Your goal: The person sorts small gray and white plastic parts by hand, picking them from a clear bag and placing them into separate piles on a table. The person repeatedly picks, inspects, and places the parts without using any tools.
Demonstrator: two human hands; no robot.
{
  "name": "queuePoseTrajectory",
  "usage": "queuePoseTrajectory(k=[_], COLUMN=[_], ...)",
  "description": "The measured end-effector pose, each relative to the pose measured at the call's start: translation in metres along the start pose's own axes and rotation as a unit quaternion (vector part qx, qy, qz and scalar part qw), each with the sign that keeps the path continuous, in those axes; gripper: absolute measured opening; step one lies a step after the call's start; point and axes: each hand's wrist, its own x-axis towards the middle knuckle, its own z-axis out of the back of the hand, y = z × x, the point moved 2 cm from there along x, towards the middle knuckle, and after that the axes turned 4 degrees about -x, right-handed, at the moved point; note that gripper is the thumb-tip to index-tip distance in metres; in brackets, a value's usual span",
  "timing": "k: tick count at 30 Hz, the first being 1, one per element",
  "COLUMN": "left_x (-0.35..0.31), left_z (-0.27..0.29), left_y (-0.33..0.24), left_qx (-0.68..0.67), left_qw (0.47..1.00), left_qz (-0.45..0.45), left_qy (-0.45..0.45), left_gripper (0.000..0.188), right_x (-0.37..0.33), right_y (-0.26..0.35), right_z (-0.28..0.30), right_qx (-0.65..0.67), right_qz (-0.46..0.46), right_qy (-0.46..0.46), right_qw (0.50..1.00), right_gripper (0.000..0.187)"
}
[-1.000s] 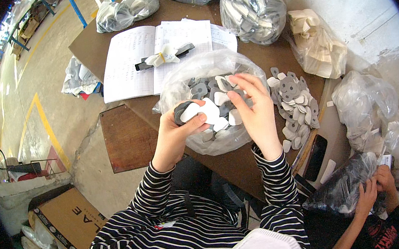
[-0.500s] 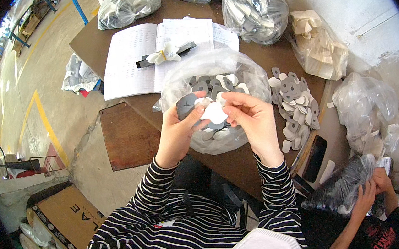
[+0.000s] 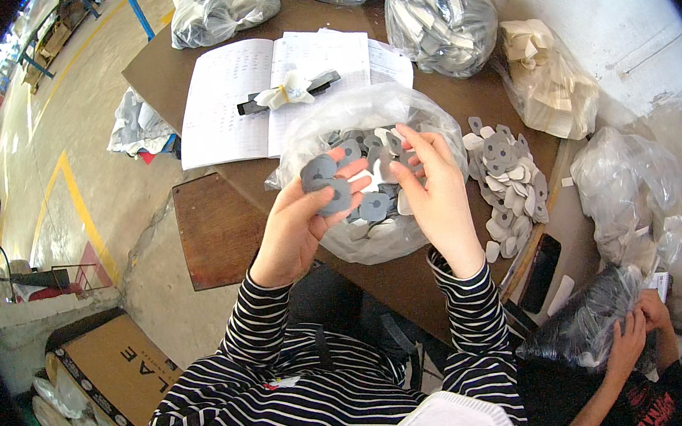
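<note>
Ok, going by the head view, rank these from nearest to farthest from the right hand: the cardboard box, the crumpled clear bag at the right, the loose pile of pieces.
1. Loose pile of pieces: just right of the right hand.
2. Crumpled clear bag: farther right, beyond the pile.
3. Cardboard box: far off at the lower left.

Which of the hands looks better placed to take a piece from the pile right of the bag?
Probably the right hand: it is nearer the pile, with its thumb and fingers apart. The left hand holds grey pieces at the bag's opposite side.
</note>
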Motion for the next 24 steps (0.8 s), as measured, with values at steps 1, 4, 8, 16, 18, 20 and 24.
queuePoseTrajectory(k=[1, 4, 8, 16, 18, 20, 24], left_x=[-0.001, 0.0, 0.001, 0.0, 0.001, 0.003, 0.005], left_z=[0.001, 0.008, 0.011, 0.004, 0.008, 0.015, 0.012], left_y=[0.002, 0.008, 0.019, 0.009, 0.007, 0.011, 0.015], left_qx=[0.042, 0.137, 0.224, 0.112, 0.125, 0.138, 0.162], left_qw=[0.999, 0.989, 0.972, 0.994, 0.992, 0.99, 0.986], left_qz=[0.007, 0.024, 0.023, 0.015, 0.006, -0.014, -0.024], left_qy=[0.006, 0.044, 0.068, -0.001, -0.024, -0.031, -0.029], left_gripper=[0.047, 0.045, 0.042, 0.042, 0.036, 0.032, 0.028], right_x=[0.0, -0.001, -0.003, 0.0, 0.002, 0.004, -0.008], right_y=[-0.001, 0.016, 0.016, -0.004, -0.014, -0.017, 0.009], right_z=[-0.001, -0.002, -0.01, 0.0, -0.001, -0.004, -0.003], right_qx=[0.038, 0.142, 0.108, 0.322, 0.24, 0.094, 0.176], right_qz=[-0.024, -0.001, 0.056, -0.136, -0.107, -0.034, -0.057], right_qy=[0.022, 0.099, 0.118, -0.006, 0.004, -0.01, 0.111], right_qw=[0.999, 0.985, 0.986, 0.937, 0.965, 0.995, 0.976], right_gripper=[0.033, 0.035, 0.019, 0.013, 0.027, 0.033, 0.04])
